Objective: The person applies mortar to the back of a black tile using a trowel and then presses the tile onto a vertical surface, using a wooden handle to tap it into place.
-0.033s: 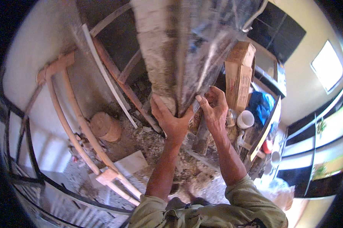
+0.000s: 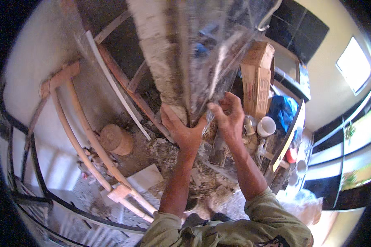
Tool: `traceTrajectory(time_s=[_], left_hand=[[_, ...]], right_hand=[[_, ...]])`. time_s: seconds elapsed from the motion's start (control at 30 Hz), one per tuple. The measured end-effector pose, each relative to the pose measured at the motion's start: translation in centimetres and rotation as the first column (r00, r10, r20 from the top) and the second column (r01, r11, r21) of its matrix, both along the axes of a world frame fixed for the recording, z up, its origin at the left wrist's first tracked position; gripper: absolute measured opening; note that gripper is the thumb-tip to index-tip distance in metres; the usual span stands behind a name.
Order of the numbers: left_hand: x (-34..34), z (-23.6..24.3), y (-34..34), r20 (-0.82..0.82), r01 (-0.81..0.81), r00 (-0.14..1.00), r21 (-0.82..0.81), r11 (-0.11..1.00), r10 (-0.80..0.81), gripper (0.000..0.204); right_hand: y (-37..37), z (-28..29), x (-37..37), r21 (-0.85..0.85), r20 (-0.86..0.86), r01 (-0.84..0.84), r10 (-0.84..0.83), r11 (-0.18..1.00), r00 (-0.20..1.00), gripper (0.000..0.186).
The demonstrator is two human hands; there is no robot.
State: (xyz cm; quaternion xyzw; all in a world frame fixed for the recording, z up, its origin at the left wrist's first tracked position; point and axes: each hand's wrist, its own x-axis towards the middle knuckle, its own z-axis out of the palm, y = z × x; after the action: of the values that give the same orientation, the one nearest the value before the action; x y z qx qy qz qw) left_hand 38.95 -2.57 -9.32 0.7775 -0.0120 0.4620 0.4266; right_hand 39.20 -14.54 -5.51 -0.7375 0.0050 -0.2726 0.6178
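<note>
A rough pale masonry column (image 2: 150, 37) rises before me, with a long dark vertical strip (image 2: 185, 78) along its edge. Clear, creased plastic sheeting (image 2: 222, 57) hangs along its right side. My left hand (image 2: 184, 133) is wrapped round the lower part of this edge, fingers on the masonry side and thumb on the plastic side. Close beside it, my right hand (image 2: 230, 119) is closed, thumb and bent fingers pinching the border of the sheeting. Its fingertips are partly hidden.
Left, a wooden frame with two long poles (image 2: 84, 119) leans near a log stump (image 2: 117, 140). A cardboard box (image 2: 255, 82), white bucket (image 2: 266, 126) and blue plastic bag (image 2: 283, 113) are at right. Rubble and a pale flat slab (image 2: 145, 180) lie on the floor.
The column and sheeting sit slightly further left in view. My right hand has shifted a little left and up with the sheeting; my left hand keeps its hold.
</note>
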Motion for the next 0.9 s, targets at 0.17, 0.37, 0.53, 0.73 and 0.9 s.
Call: traceTrajectory(time_s=[0.17, 0.37, 0.53, 0.73, 0.9], left_hand=[[-0.2, 0.0, 0.2, -0.062, 0.010, 0.998, 0.001, 1.000, -0.010, 0.120], [-0.6, 0.9, -0.1, -0.146, 0.000, 0.989, 0.014, 1.000, 0.002, 0.117], [0.1, -0.5, 0.1, -0.158, 0.027, 0.987, -0.091, 0.996, -0.041, 0.112], [-0.5, 0.0, -0.6, -0.282, -0.118, 0.953, -0.013, 0.993, 0.110, 0.103], [-0.3, -0.5, 0.6, -0.368, -0.143, 0.926, -0.135, 0.981, 0.084, 0.093]], right_hand=[[-1.6, 1.0, -0.5, -0.004, 0.041, 0.036, -0.035, 0.999, 0.999, 0.065], [-10.3, -3.0, -8.1, 0.118, -0.112, 0.235, -0.222, 0.965, 0.969, 0.045], [-12.8, -16.0, -19.7, -0.319, -0.360, 0.009, -0.130, 0.948, 0.924, 0.034], [-13.0, -19.5, -26.6, -0.179, -0.596, -0.169, 0.029, 0.969, 0.803, 0.039], [-13.0, -19.0, -22.9, -0.219, -0.521, -0.127, -0.006, 0.967, 0.854, 0.040]])
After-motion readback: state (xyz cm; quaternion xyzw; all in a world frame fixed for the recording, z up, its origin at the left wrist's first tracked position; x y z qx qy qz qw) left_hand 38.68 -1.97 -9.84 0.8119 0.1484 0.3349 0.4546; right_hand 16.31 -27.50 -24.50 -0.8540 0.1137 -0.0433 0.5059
